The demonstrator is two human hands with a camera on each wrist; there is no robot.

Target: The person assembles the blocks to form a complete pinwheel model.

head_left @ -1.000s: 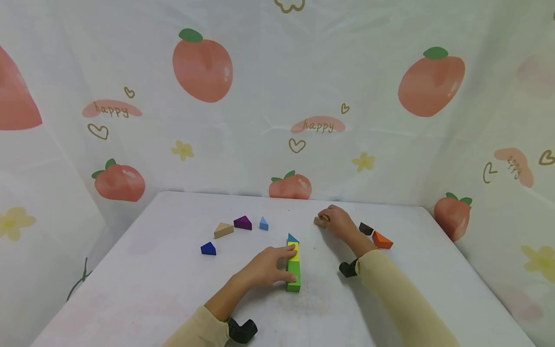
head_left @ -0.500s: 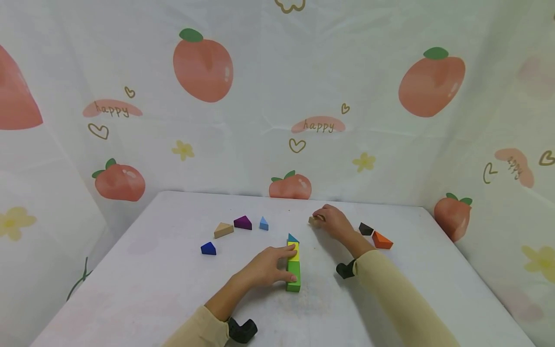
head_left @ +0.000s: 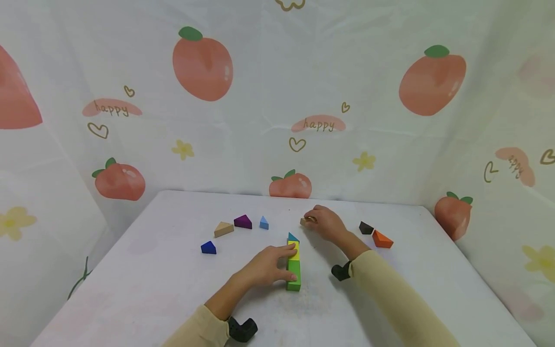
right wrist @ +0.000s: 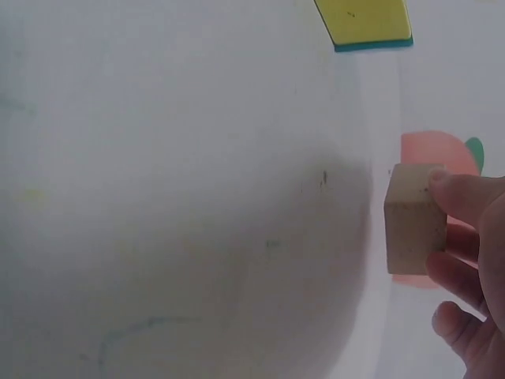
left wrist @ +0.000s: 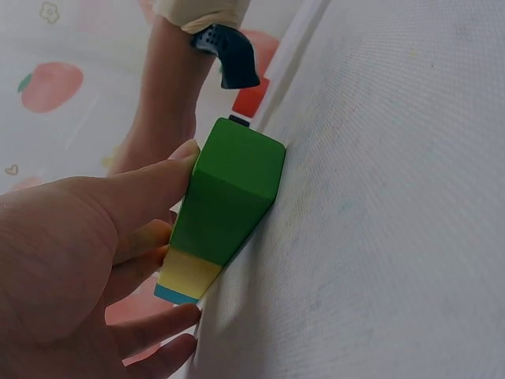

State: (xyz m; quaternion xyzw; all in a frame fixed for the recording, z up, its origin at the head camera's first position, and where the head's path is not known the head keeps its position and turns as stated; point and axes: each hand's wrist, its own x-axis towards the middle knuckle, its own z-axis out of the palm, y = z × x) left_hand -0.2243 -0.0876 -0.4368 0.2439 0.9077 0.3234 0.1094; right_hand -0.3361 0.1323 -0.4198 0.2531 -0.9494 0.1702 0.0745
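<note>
My left hand (head_left: pixel 264 267) rests along a row of blocks on the table, its thumb touching the green block (left wrist: pixel 229 189) and a finger on the yellow block (head_left: pixel 294 254). Those two lie end to end, with a teal triangular block (head_left: pixel 292 237) at the far end. Beyond the row and to its right, my right hand (head_left: pixel 327 224) pinches a tan wooden block (right wrist: pixel 414 221) between thumb and fingers. That block is partly covered by the fingers in the head view. From the left wrist, the green block's near end is plain.
At the back left lie a dark blue block (head_left: pixel 208 247), a tan triangular block (head_left: pixel 223 230), a purple block (head_left: pixel 243 222) and a light blue triangular block (head_left: pixel 264 223). Right of my right hand are a black block (head_left: pixel 366 228) and an orange block (head_left: pixel 382 239). A printed cloth (head_left: pixel 243 144) hangs behind.
My right hand has moved left with the tan wooden block, closer to the far end of the row. The left hand and the row have stayed put.
</note>
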